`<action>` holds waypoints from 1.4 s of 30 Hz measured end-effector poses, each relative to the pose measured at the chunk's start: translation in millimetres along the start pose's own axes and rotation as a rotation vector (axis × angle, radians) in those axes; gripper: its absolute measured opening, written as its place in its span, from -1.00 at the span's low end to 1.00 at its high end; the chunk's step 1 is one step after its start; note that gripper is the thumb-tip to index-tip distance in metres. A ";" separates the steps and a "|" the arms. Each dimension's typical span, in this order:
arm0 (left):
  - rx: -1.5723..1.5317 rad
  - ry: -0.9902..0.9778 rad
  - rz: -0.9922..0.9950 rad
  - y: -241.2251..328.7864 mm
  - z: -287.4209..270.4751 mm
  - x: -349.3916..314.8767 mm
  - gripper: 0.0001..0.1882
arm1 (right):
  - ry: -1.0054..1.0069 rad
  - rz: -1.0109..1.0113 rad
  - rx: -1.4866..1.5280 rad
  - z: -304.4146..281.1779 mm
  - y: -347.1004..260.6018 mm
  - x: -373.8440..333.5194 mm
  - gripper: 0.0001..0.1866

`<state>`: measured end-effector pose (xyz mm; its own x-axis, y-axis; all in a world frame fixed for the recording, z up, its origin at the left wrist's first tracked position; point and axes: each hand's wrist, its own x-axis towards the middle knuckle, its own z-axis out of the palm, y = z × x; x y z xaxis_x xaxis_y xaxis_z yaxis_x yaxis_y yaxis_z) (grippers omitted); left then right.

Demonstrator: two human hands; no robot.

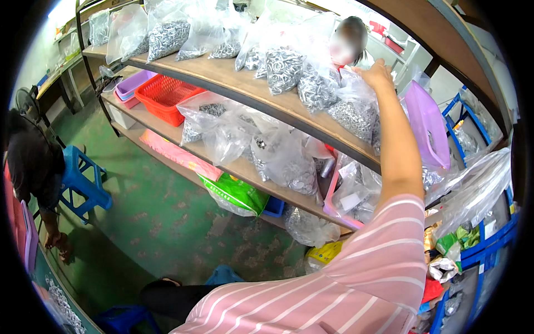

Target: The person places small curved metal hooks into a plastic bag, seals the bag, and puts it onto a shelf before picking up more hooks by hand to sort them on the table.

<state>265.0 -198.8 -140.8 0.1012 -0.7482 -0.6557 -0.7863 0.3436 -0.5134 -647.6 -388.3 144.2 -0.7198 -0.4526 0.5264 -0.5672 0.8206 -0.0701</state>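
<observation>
My right arm, in a pink sleeve with white stripes, reaches up to the upper shelf. At its end my right hand [376, 75] is closed on the top of a clear plastic bag [356, 114]. Small grey metal parts fill the lower part of this bag, which rests on the shelf board. Close to its left stands another clear bag of metal parts [317, 89]. A purple plastic basket [425, 125] is tilted on edge just right of my forearm. My fingertips are partly hidden by the hand itself. My left hand is not in view.
Filled bags line the upper shelf [222, 69]; more bags and a red basket [164, 97] sit below. Blue racks [484, 245] stand at right. At left a person in dark clothes [33, 161] is beside a blue stool [83, 181]. Another person [347, 42] is behind the shelf.
</observation>
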 end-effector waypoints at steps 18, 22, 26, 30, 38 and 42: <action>-0.054 0.047 -0.014 -2.9 10.2 -0.1 -0.56 | 0.201 0.305 2.153 -49.4 11.8 47.0 -0.77; -0.051 0.050 -0.001 -3.4 6.6 1.3 -0.54 | 0.057 0.118 2.341 -90.5 -11.5 18.5 -0.78; -0.047 0.062 -0.004 -1.6 1.1 2.7 -0.54 | -0.612 -0.495 2.596 -72.7 2.9 43.6 -0.89; -0.045 0.051 -0.112 3.9 31.1 -30.3 -0.67 | -0.492 -0.423 2.445 -80.0 -83.9 -1.5 -0.88; -1.398 0.540 -0.109 -6.8 -26.3 -13.7 -0.73 | -0.492 -0.175 1.912 -154.2 -250.4 -273.6 -0.73; -2.198 0.723 0.232 61.2 -103.4 -46.5 -0.56 | -0.650 -1.632 1.367 -129.0 -297.0 -411.4 -0.82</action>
<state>149.1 -201.7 -84.5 0.1802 -0.9777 -0.1079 -0.0344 -0.1159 0.9927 -131.3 -400.8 57.8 0.6924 -0.5405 0.4780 -0.2755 -0.8103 -0.5172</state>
